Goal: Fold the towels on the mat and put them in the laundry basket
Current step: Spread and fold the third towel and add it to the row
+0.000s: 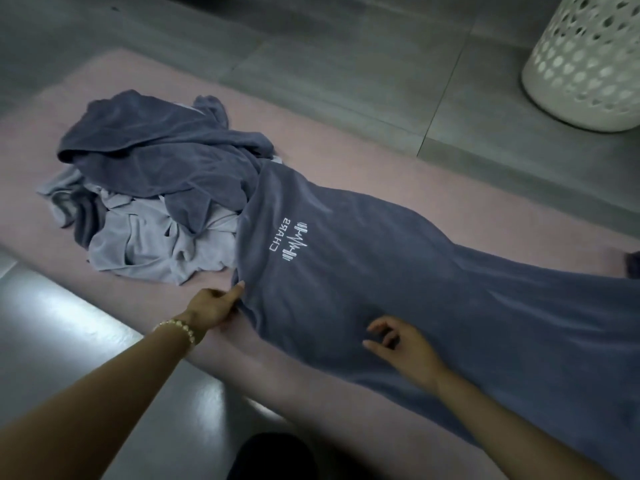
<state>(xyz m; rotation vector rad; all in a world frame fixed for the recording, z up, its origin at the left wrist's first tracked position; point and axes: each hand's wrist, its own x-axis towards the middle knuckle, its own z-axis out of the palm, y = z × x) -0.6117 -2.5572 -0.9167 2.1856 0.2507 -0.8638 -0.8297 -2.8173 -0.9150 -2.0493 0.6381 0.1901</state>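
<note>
A dark blue-grey towel point(398, 282) with a white embroidered logo lies stretched along the pink mat point(346, 161), running from the centre to the right edge. My left hand point(213, 304) pinches the towel's near left corner. My right hand point(403, 341) hovers over the towel's near edge, fingers apart and empty. A heap of crumpled towels point(156, 174), dark blue on top and pale grey below, sits on the mat to the left. The white perforated laundry basket point(588, 64) stands on the floor at the top right.
Grey floor tiles point(346, 64) surround the mat. A glossy grey strip of floor point(86, 323) runs along the mat's near edge. A dark shape point(273, 455) sits at the bottom centre.
</note>
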